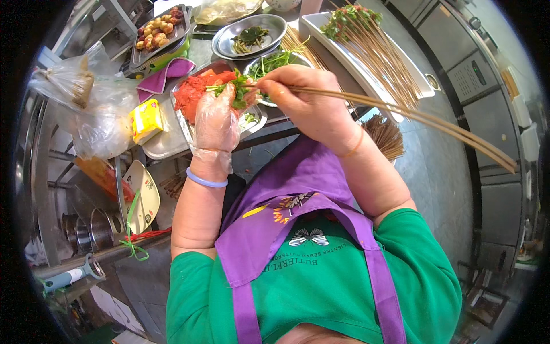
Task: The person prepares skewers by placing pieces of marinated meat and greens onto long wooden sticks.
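My left hand [218,118], in a clear plastic glove, grips a bunch of leafy green herbs [239,88] over a metal tray of red-coated meat [193,92]. In my bare right hand [307,96] are a few long wooden skewers [412,112]; their near ends stick out far to the right, and their other ends meet the herbs at my left fingers. Whether meat is on the tips I cannot tell. Just behind my hands sits a bowl of green stems and leaves [275,64]. Chopped pale green pieces [249,120] lie at the tray's near right corner.
A white tray [423,81] of herb-tipped skewers [378,56] stands at the back right, with loose skewers [303,47] beside it. Metal bowls [275,28], a tray of small potatoes [157,34], a purple cloth [165,79], a yellow packet [146,121] and plastic bags [101,124] surround the work area.
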`<act>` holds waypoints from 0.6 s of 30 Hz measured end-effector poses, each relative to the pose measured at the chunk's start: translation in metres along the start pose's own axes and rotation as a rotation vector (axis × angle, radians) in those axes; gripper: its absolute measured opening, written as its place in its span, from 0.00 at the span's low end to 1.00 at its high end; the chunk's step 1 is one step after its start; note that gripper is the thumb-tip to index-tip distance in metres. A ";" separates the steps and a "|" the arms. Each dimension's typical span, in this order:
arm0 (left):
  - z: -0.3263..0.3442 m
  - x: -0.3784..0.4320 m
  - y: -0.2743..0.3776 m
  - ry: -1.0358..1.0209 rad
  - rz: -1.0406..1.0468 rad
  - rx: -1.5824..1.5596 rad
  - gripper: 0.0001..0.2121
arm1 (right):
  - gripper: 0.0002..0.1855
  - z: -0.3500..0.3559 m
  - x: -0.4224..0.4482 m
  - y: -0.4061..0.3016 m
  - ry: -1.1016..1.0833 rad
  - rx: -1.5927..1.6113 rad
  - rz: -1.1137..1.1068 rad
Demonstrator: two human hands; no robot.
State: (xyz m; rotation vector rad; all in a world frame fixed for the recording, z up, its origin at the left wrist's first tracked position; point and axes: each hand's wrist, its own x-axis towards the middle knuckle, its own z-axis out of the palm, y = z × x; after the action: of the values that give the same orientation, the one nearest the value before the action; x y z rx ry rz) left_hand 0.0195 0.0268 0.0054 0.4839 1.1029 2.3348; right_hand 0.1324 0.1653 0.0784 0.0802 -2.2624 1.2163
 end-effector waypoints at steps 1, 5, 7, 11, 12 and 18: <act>0.007 -0.002 0.001 0.009 0.003 0.029 0.12 | 0.07 0.011 0.003 0.011 0.090 0.066 -0.093; 0.006 -0.003 0.001 -0.017 0.004 -0.039 0.13 | 0.08 0.013 0.004 0.021 0.059 0.015 -0.056; -0.003 0.001 0.003 -0.020 -0.070 -0.115 0.14 | 0.09 0.002 -0.001 0.020 -0.017 0.165 0.074; -0.018 0.008 0.002 -0.017 -0.230 -0.323 0.16 | 0.09 -0.011 -0.010 0.029 -0.104 0.406 0.238; -0.020 0.010 0.001 -0.038 -0.255 -0.376 0.17 | 0.09 -0.011 -0.012 0.033 -0.100 0.406 0.265; -0.020 0.011 -0.003 -0.132 -0.319 -0.427 0.18 | 0.09 -0.007 -0.010 0.057 -0.127 0.341 0.205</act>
State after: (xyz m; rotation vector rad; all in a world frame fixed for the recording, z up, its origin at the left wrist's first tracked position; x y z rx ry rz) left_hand 0.0012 0.0232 -0.0079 0.2725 0.5477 2.1351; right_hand 0.1267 0.2019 0.0339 0.0559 -2.1868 1.7427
